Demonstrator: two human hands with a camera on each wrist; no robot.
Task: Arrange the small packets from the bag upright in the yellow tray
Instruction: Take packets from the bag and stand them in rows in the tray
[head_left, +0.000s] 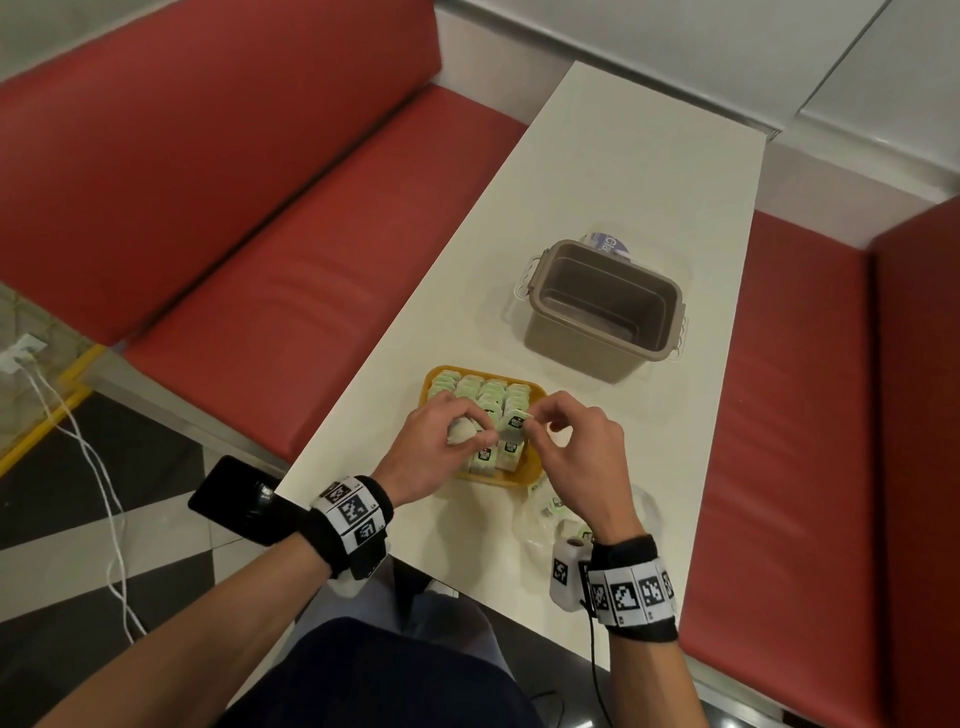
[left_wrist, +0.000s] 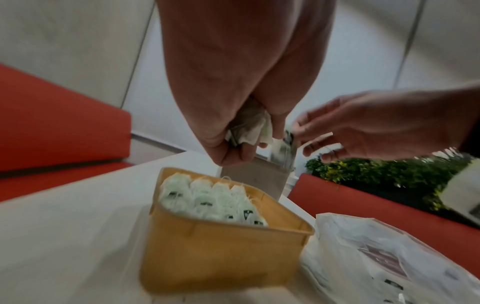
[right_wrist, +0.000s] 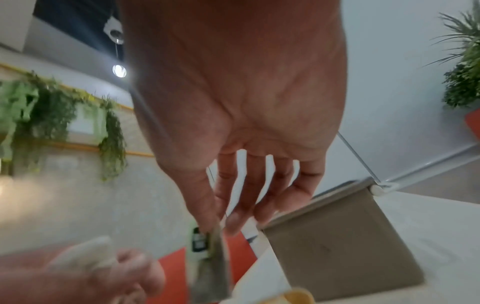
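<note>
Packets (head_left: 475, 389) stand in rows filling the far part of the yellow tray (head_left: 519, 479). Our right hand (head_left: 576, 447) pinches one packet (head_left: 514, 422) above it; our left hand (head_left: 431, 447) clutches several more. Risk: lowering it crooked could topple upright neighbours.

Matt yellow plastic tray (left_wrist: 223, 253), thin crinkly translucent plastic bag (left_wrist: 376, 257), smooth white table (head_left: 597, 171), glossy red bench cushions (head_left: 260, 249).

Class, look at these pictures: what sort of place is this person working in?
Probably a café or fast-food dining area: red padded bench seats flank a long white table, and hanging plants decorate the wall behind.
</note>
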